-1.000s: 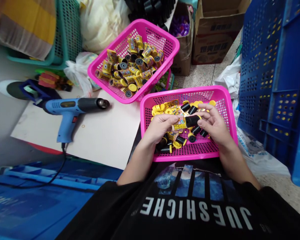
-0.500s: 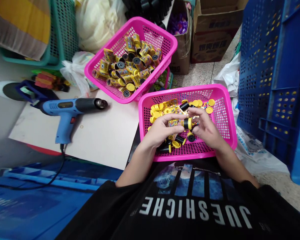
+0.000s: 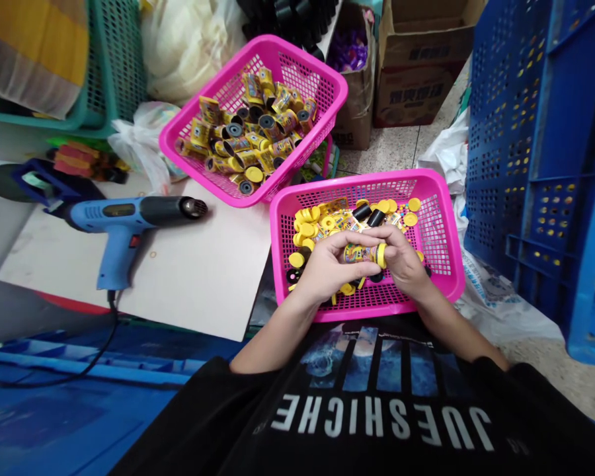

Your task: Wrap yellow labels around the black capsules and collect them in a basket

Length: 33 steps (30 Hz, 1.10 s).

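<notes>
Between my hands lies a small canister [image 3: 359,254] with a yellow printed sleeve and a yellow cap at its right end. My left hand [image 3: 324,266] grips it from the left, thumb below and fingers above. My right hand [image 3: 401,258] closes around the cap end, its fingertips reaching over the top of the canister. Both hands are above the near pink basket [image 3: 453,244]. Inside that basket are loose yellow caps [image 3: 307,229], black tubes [image 3: 375,218], printed sleeves and small coloured beads, partly hidden by my hands.
Another pink basket [image 3: 213,187], full of sleeved canisters, stands behind to the left. A blue heat gun [image 3: 123,218] lies on the pale board [image 3: 203,277], its cord running left. A tall blue crate [image 3: 506,165] rises at the right. Cardboard boxes [image 3: 411,92] stand at the back.
The printed sleeve now covers the black band that showed beside the cap. My right hand has come in from loosely spread fingers to close on the cap end. The view has shifted slightly.
</notes>
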Tool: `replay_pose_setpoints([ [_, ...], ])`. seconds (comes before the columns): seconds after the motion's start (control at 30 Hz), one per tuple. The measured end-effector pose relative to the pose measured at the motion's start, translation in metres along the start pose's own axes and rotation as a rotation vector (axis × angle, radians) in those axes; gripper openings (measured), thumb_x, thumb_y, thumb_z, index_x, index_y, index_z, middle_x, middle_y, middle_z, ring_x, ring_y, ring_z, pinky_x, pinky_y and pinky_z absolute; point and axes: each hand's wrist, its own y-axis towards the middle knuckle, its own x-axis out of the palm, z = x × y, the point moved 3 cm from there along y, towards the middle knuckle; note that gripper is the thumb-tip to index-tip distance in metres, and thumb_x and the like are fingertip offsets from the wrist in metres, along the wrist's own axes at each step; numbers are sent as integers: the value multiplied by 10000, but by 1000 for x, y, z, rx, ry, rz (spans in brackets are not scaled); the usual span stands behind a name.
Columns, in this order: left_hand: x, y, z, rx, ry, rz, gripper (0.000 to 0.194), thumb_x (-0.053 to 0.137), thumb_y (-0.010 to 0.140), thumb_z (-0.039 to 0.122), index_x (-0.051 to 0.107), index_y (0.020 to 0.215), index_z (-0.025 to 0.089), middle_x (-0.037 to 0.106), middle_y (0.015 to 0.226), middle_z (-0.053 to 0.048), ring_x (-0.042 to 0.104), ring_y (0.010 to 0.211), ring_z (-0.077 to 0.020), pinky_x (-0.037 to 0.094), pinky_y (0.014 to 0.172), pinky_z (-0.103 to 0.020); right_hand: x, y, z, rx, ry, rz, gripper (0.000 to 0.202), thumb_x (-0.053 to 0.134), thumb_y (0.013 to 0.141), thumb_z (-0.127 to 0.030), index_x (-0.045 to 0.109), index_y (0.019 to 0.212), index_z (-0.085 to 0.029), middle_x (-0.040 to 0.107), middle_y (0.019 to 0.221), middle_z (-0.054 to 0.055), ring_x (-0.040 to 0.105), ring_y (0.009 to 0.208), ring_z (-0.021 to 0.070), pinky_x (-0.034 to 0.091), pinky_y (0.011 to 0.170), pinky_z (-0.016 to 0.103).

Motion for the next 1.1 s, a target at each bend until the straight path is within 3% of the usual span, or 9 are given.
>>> replay_pose_setpoints([
  [0.23,6,-3,-3,-167,-175,-85,386,834,787,447,716,1066,208,757,1045,-44,737,706,-131,615,646,-248,-2,3,-1,111,134,-27,464,560,944,-666,627,1212,-294,666,1159,46,645,1044,206,543,979,391],
  [0.37,2,-1,-1,-115,-120,-3,413,918,681,354,748,1026,204,749,1149,-53,742,858,-159,629,745,-275,-3,2,1,161,231,-127,463,606,922,-648,612,1231,-303,632,1249,62,614,1169,229,545,1009,408],
  [0.53,0,-1,-6,-85,-41,-53,360,946,635,312,808,953,214,788,1000,-36,726,888,-162,586,823,-281,0,-2,12,170,386,-236,523,707,832,-674,592,1199,-319,629,1146,32,648,1031,201,582,874,353],
  [0.7,2,1,7,-23,64,-130,401,932,656,425,808,978,220,788,966,-39,734,841,-181,597,777,-309,-11,14,-3,140,225,-270,575,733,792,-706,596,1178,-303,634,1115,25,634,997,188,579,842,327],
  [0.8,-28,20,45,235,223,-19,417,886,728,476,782,1030,208,778,1015,-30,734,894,-184,601,811,-316,-36,33,-22,92,25,-126,570,638,845,-748,620,1188,-293,656,1135,41,638,1016,197,570,861,348],
  [0.9,-98,54,89,575,449,379,516,795,818,549,721,1136,150,741,1163,-35,679,1126,-218,552,1003,-373,-55,44,-25,77,-400,30,380,593,940,-629,689,976,-263,680,953,46,634,907,215,546,876,419],
  [1.0,-155,83,108,650,752,677,851,901,690,514,576,1359,101,635,1391,-40,495,1390,-250,340,1225,-391,-49,42,2,122,-765,-26,271,759,850,-487,672,757,-248,643,774,56,625,870,269,515,896,505],
  [1.03,-161,88,106,629,791,695,840,911,689,482,577,1361,103,633,1395,-43,506,1371,-246,349,1218,-390,-45,39,15,138,-809,-22,266,793,815,-469,660,743,-250,633,766,64,625,902,290,506,904,519],
  [1.1,-151,88,93,557,776,570,643,877,751,431,652,1270,126,686,1314,-45,590,1259,-222,434,1143,-367,-37,36,41,159,-826,33,304,823,763,-491,634,759,-253,621,806,84,613,995,324,495,911,523],
])
